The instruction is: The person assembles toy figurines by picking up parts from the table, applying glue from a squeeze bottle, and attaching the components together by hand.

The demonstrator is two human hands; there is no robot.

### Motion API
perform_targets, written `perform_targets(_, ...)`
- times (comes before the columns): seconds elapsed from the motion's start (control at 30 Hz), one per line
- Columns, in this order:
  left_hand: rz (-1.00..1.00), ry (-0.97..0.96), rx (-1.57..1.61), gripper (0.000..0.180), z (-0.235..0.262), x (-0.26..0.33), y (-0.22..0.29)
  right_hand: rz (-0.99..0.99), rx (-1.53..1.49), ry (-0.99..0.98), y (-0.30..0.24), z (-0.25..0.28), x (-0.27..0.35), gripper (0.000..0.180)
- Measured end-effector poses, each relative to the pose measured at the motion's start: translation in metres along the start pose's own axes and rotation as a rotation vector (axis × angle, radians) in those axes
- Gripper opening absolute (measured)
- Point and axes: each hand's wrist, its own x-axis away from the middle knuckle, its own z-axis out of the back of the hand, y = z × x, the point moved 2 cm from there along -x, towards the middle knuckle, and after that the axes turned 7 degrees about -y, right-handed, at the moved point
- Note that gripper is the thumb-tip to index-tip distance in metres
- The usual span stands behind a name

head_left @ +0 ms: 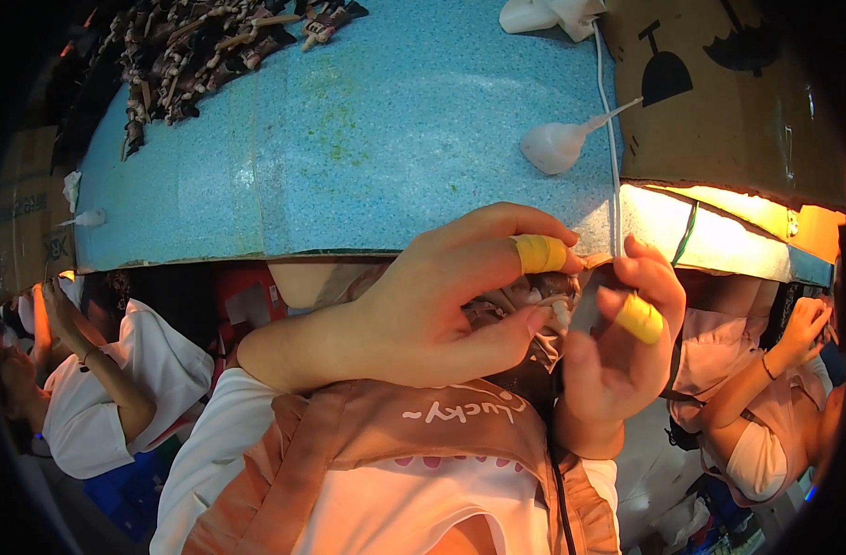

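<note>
Small grey part (543, 301), both hands pinching; cardboard box (728, 92) behind

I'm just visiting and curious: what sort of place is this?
Probably a small assembly workshop. A blue-topped workbench holds a heap of small brown parts, cardboard boxes stand on it, and other seated workers sit close alongside.

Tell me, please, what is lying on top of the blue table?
On the blue table lie a pile of small brown pieces at the far left, a white pear-shaped tool with its cord, and a cardboard box. What the box covers cannot be seen.
</note>
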Motion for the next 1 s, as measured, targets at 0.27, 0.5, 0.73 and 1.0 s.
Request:
perform_targets(0.27, -0.087, 0.086, -0.198, 0.035, -0.005, -0.002, 0.001, -0.082, 0.010, -0.026, -0.002, -0.002, -0.004, 0.019)
perform_targets(0.5, -0.166, 0.138, -0.382, 0.034, -0.008, -0.003, -0.004, -0.134, 0.180, -0.121, -0.006, -0.003, -0.007, 0.019)
perform_targets(0.73, 0.080, 0.041, 0.042, 0.030, -0.002, -0.002, -0.001, -0.152, -0.298, -0.074, 0.007, -0.003, -0.003, 0.018)
perform_targets(1.0, -0.081, 0.097, -0.147, 0.030, -0.009, 0.000, -0.002, -0.195, -0.371, -0.004, 0.006, -0.011, 0.000, 0.019)
